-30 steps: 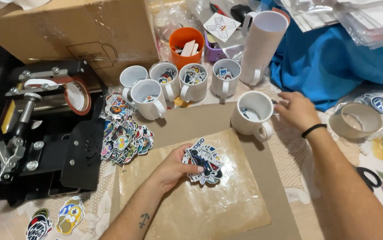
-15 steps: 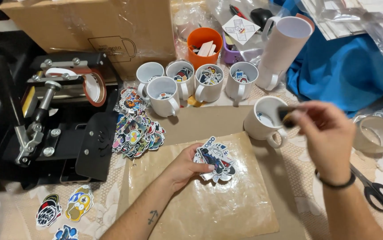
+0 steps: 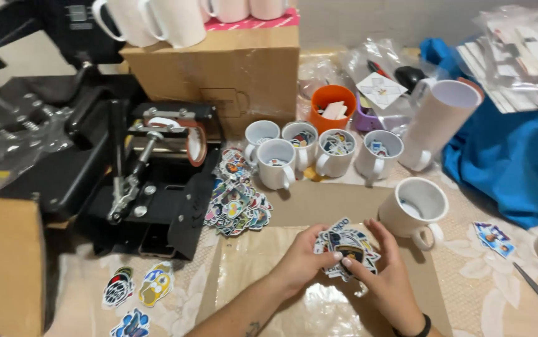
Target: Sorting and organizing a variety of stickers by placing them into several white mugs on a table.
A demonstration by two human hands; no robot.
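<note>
Both hands' fingers point(image 3: 334, 256) pinch a sticker stack point(image 3: 347, 248) beside a white mug point(image 3: 416, 209).

A sheet of paper point(image 3: 269, 274) lies on the table, and above it both hands meet: the left hand point(image 3: 303, 265) and the right hand point(image 3: 386, 278) touch a small stack of stickers point(image 3: 346, 248) between them. Just right of the stack stands a single mug point(image 3: 416, 209). Behind the hands a cluster of mugs point(image 3: 319, 153) stands in two rows, some with stickers inside. Left of that cluster lies a heap of stickers point(image 3: 236, 200), touching the mug press point(image 3: 156, 181) further left. Behind the cluster stands a cardboard box point(image 3: 225, 68), with more mugs point(image 3: 181, 19) on top. A few loose stickers point(image 3: 138, 290) lie before the press.
</note>
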